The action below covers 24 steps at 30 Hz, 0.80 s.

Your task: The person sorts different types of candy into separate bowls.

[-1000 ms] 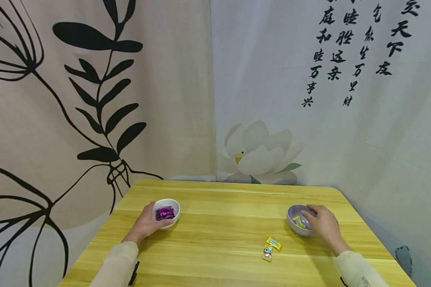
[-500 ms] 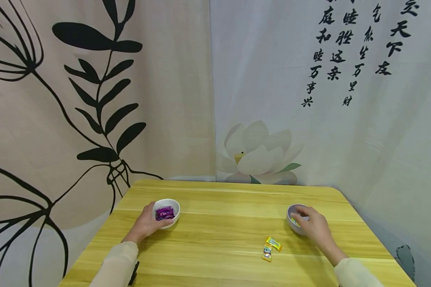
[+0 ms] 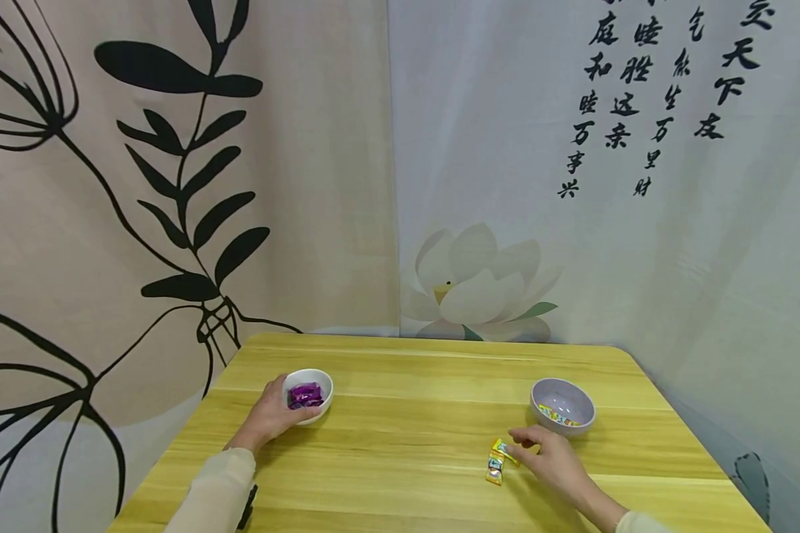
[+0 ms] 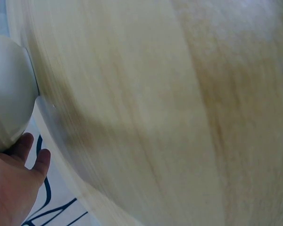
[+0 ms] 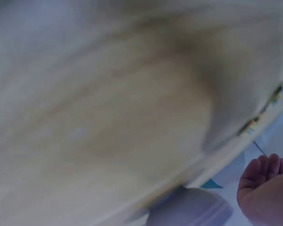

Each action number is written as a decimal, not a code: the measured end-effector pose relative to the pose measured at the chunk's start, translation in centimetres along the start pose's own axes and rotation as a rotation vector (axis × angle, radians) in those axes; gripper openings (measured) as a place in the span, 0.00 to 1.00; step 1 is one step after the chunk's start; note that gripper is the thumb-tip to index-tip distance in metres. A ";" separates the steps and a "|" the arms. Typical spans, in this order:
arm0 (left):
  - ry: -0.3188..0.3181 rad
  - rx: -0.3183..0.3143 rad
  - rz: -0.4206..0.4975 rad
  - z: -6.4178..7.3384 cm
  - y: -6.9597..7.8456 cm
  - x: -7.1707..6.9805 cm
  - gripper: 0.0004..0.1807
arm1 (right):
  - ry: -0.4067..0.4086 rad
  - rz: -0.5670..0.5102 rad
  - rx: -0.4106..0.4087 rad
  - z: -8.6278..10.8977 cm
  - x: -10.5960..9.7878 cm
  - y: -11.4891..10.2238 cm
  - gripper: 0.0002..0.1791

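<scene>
At the table's left, my left hand (image 3: 270,416) grips a white bowl (image 3: 327,386) by its side, thumb along the near rim. Purple-wrapped candies (image 3: 305,395) lie inside it. In the left wrist view the hand (image 4: 12,188) shows beside the pale bowl (image 4: 9,89). My right hand (image 3: 555,460) hovers over two yellow-wrapped candies (image 3: 495,468) on the table, its fingertips right at the farther one, which they partly cover. In the right wrist view its fingers (image 5: 259,172) look loosely bent, apart from the candies (image 5: 250,126).
A lavender bowl (image 3: 584,406) with several yellow-wrapped candies (image 3: 557,415) at its bottom stands just beyond my right hand. The wooden table (image 3: 400,459) ends at a printed curtain (image 3: 333,185) at the back.
My right hand has left the lavender bowl and moved toward me and leftward, to the yellow-wrapped candies on the table. My left hand keeps its hold on the white bowl.
</scene>
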<state>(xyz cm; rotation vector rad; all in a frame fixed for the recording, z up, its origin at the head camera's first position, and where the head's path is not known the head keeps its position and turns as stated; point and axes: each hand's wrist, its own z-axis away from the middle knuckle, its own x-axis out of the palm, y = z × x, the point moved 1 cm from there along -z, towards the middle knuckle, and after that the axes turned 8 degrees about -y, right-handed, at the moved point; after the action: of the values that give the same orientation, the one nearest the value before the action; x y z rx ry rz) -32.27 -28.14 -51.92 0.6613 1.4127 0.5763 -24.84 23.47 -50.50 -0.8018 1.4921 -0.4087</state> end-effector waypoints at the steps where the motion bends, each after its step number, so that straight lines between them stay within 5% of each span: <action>1: 0.001 -0.001 0.000 0.0 0.0 0.0 0.66 | 0.001 0.010 0.008 0.1 0.3 0.1 0.18; 11: 0.003 0.001 0.009 0.0 -0.2 -0.1 0.66 | 0.027 0.051 0.060 -0.1 1.5 1.3 0.16; 24: 0.005 -0.011 0.003 0.1 0.2 -0.1 0.67 | 0.032 0.292 -0.056 -0.9 2.5 2.0 0.14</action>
<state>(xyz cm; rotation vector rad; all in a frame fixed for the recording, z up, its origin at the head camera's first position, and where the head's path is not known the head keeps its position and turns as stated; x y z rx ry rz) -32.17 -28.11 -51.72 0.6540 1.4125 0.5875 -25.99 22.96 -53.57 -0.6109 1.6282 -0.1621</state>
